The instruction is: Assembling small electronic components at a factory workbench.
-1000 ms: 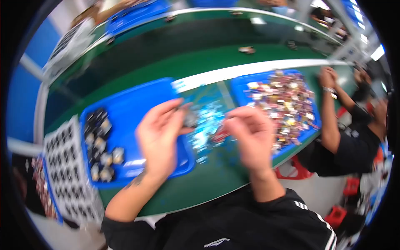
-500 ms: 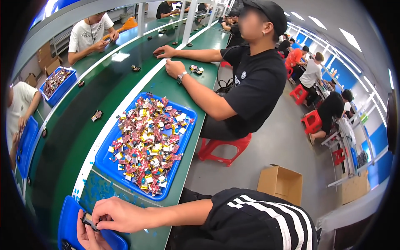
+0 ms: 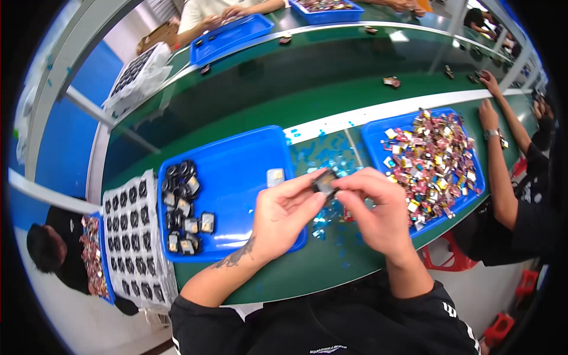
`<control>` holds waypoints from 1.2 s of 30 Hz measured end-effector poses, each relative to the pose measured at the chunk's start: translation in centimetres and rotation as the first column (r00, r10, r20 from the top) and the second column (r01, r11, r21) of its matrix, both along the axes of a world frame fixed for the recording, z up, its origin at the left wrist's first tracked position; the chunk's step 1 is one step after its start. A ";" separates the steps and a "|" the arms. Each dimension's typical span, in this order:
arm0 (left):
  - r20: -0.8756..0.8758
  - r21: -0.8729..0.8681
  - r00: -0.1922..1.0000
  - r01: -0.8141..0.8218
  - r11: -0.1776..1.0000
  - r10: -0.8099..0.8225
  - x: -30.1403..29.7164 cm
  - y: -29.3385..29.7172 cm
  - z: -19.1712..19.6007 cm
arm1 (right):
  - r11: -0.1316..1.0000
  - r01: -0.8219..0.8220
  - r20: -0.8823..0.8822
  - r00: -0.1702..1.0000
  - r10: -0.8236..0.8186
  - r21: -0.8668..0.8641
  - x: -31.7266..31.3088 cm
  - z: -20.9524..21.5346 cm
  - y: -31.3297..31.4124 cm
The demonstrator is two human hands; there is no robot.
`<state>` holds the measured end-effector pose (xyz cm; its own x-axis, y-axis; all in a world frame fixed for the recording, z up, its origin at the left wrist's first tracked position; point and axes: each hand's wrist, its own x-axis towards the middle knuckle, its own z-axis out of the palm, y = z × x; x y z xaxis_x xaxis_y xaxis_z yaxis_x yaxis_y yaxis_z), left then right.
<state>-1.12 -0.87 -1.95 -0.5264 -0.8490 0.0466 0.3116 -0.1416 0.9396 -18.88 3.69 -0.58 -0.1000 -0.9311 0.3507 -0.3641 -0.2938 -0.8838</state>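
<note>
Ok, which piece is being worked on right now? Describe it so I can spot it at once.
Start at the big blue tray on the green bench. Just past the tray's right edge, the left hand and right hand meet. Pinched between their fingertips is a small dark square part, the only one lifted off the bench, unlike the dark parts piled at the tray's left end.

The view has swung back from half a second ago, when it looked along the row of seated workers; it is now turned down on the green surface [image 3: 307, 106] again; the blue tray [image 3: 236, 171] with dark parts along its left side is back in front; the tray of mixed coloured pieces [image 3: 378, 133] has shifted from centre to the right; the left hand [image 3: 284, 216] and right hand [image 3: 378, 210], then low at the left edge, now meet mid-picture, pinching a small dark part [image 3: 325, 180] between them.
</note>
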 end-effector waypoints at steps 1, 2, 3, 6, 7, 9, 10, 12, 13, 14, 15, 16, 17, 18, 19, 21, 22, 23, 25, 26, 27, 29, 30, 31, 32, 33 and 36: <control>0.013 0.005 0.999 -0.032 0.999 0.032 0.3 0.0 0.1 | 0.999 -0.001 -0.007 1.000 0.000 -0.032 0.4 0.4 -0.3; 0.009 -0.015 1.000 -0.016 1.000 0.016 0.6 -0.1 0.1 | 0.998 0.008 -0.018 1.000 -0.009 -0.063 0.8 0.5 -0.5; 0.003 -0.035 1.000 0.007 0.999 -0.007 0.8 0.0 0.0 | 0.997 0.012 0.006 1.000 -0.011 -0.074 1.2 0.1 -0.6; 0.007 -0.039 1.000 0.011 0.999 -0.010 0.9 -0.2 0.0 | 0.995 0.031 -0.121 0.992 -0.043 -0.095 1.7 0.9 -0.9; 0.013 -0.035 1.000 0.015 0.999 -0.014 0.8 -0.3 0.0 | 0.995 0.069 -0.120 0.990 -0.077 -0.067 2.0 1.2 -0.8; -0.024 -0.046 0.999 0.034 0.998 -0.035 0.7 -0.4 -0.1 | 0.997 0.075 -0.124 0.989 -0.078 -0.028 2.0 1.3 -0.6; -0.018 -0.043 0.999 0.040 0.998 -0.041 0.7 -0.4 -0.2 | 0.997 0.077 -0.134 0.988 -0.076 0.007 2.0 1.2 -0.6; -0.022 -0.072 0.999 0.045 0.996 -0.047 0.8 -0.5 -0.6 | 0.996 0.089 -0.138 0.986 -0.089 -0.003 2.1 1.1 -0.8; -0.019 -0.068 0.998 0.050 0.996 -0.052 0.9 -0.5 -0.6 | 0.997 0.081 -0.133 0.988 -0.080 0.002 2.1 1.2 -0.9; -0.021 -0.066 0.998 0.061 0.996 -0.063 0.9 -0.5 -0.6 | 0.997 0.073 -0.129 0.989 -0.072 0.006 2.0 1.2 -0.8; -0.023 -0.064 0.997 0.072 0.995 -0.073 0.9 -0.5 -0.5 | 0.997 0.079 -0.126 0.989 -0.077 0.009 1.9 1.1 -0.8; -0.019 -0.062 0.997 0.073 0.995 -0.074 0.8 -0.4 -0.5 | 0.997 0.082 -0.115 0.990 -0.082 -0.001 1.9 0.9 -0.8; -0.015 -0.067 0.998 0.053 0.996 -0.054 0.6 -0.3 -0.5 | 0.996 0.086 -0.104 0.991 -0.087 -0.011 1.9 0.7 -0.8; -0.011 -0.072 0.999 0.033 0.997 -0.034 0.5 -0.2 -0.5 | 0.996 0.087 -0.100 0.991 -0.087 -0.009 1.9 0.7 -0.8; -0.009 -0.070 0.999 0.038 0.997 -0.039 0.5 -0.2 -0.6 | 0.996 0.086 -0.093 0.992 -0.087 -0.014 1.9 0.6 -0.8; -0.002 -0.084 0.999 0.041 0.996 -0.041 0.5 -0.2 -0.7 | 0.996 0.089 -0.084 0.992 -0.090 -0.017 1.9 0.5 -0.9; 0.001 -0.082 0.999 0.043 0.996 -0.044 0.5 -0.1 -0.7 | 0.996 0.086 -0.078 0.993 -0.087 -0.022 1.9 0.4 -0.9; 0.002 -0.073 0.999 0.044 0.996 -0.044 0.5 0.0 -0.7 | 0.996 0.082 -0.073 0.994 -0.084 -0.027 1.9 0.3 -0.9; 0.003 -0.062 0.999 0.045 0.997 -0.045 0.4 0.1 -0.7 | 0.996 0.086 -0.064 0.994 -0.088 -0.033 1.9 0.1 -1.1; 0.010 -0.053 0.999 0.042 0.998 -0.042 0.3 0.1 -0.8 | 0.995 0.088 -0.058 0.994 -0.090 -0.041 1.9 0.0 -1.2; 0.017 -0.045 0.999 0.039 0.998 -0.038 0.3 0.1 -0.8 | 0.995 0.089 -0.058 0.994 -0.091 -0.038 1.8 0.1 -1.3; 0.022 -0.043 0.999 0.034 0.999 -0.033 0.2 0.2 -0.7 | 0.996 0.072 -0.035 0.997 -0.071 0.056 1.7 0.2 -1.2; 0.025 -0.043 0.999 0.029 0.999 -0.028 0.2 0.3 -0.7 | 0.996 0.073 -0.033 0.997 -0.071 0.059 1.7 0.2 -1.2; 0.025 -0.041 0.999 0.033 0.999 -0.032 0.2 0.3 -0.7 | 0.997 0.054 -0.027 0.998 -0.053 0.054 1.6 0.3 -1.2; 0.021 -0.041 0.998 0.062 0.997 -0.061 0.4 0.2 -0.6 | 0.998 0.036 -0.021 0.999 -0.035 0.048 1.5 0.3 -1.3; 0.018 -0.042 0.996 0.092 0.995 -0.091 0.4 0.2 -0.6 | 0.998 0.039 -0.021 0.999 -0.038 0.051 1.3 0.3 -1.4; -0.005 -0.025 0.996 0.090 0.996 -0.090 0.6 -0.2 -1.3 | 0.999 0.013 -0.115 0.993 -0.018 -0.046 1.3 0.0 -1.8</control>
<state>-0.50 -1.10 -3.23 -0.6000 -0.7969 0.0704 0.3043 -0.1460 0.9413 -17.61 1.84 -0.60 -0.0710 -0.9128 0.4022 -0.4681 -0.3255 -0.8215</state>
